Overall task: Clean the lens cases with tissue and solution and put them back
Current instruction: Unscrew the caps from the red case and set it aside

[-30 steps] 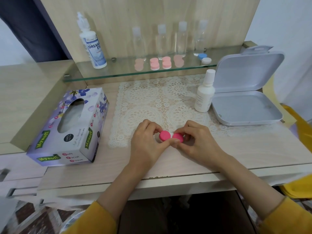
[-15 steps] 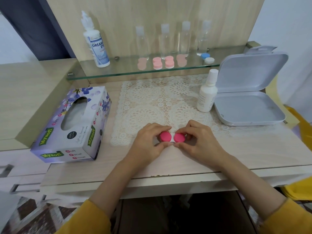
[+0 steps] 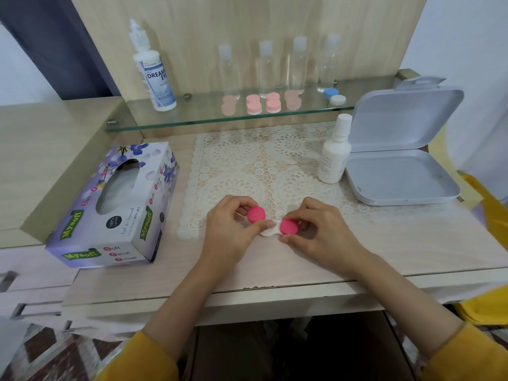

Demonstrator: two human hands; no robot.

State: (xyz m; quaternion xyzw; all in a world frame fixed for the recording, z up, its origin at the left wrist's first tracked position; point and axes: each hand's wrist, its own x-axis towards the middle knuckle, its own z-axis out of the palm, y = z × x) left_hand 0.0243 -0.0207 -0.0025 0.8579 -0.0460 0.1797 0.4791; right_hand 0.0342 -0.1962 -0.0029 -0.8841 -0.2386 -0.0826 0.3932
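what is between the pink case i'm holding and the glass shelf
Nothing visible: only flat lace mat lies between the pink case and the glass shelf; the white bottle stands off to the right.

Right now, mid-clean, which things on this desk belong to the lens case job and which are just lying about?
In the job: left hand pinching left pink cap; right hand pinching right pink cap; white case base; tissue box; Dream Eye bottle; small white bottle, probably; shelf cases.

Lying about: clear bottles; lace mat; open white box.
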